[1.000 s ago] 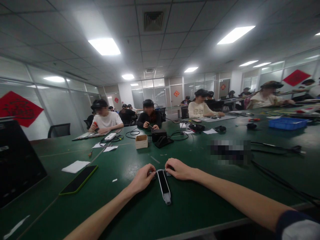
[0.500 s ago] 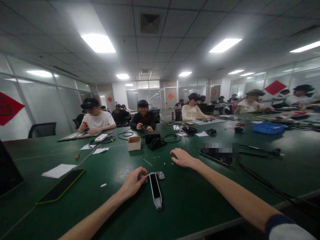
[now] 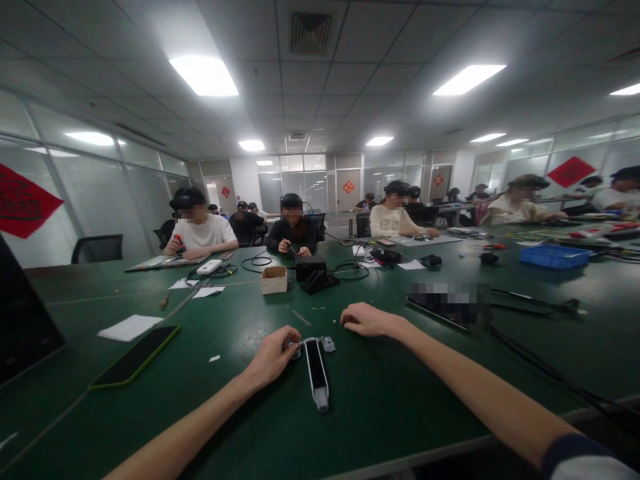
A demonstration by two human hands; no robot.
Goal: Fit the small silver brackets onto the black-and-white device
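A long, narrow device (image 3: 316, 373) with a black top and pale edges lies on the green table. Small grey parts sit at either side of its far end; the right grey part (image 3: 329, 344) is in plain sight. My left hand (image 3: 274, 355) has its thumb and fingers closed at the left grey part, which they partly cover. Farther right, my right hand (image 3: 369, 319) rests low over the table with its fingers bent together. Its fingertips point down beside a tiny white bit (image 3: 335, 321); whatever they hold is hidden.
A phone with a green edge (image 3: 135, 358) and white paper (image 3: 130, 327) lie left. Ahead stand a small cardboard box (image 3: 274, 281) and a black device (image 3: 311, 272). Right are a dark flat device (image 3: 440, 311), cables (image 3: 540, 370) and a blue tray (image 3: 554, 257). Several people sit across.
My right hand has lowered slightly and its fingers have drawn together over where a second tiny white bit lay. My left hand stays at the device. The whole view has shifted a little.
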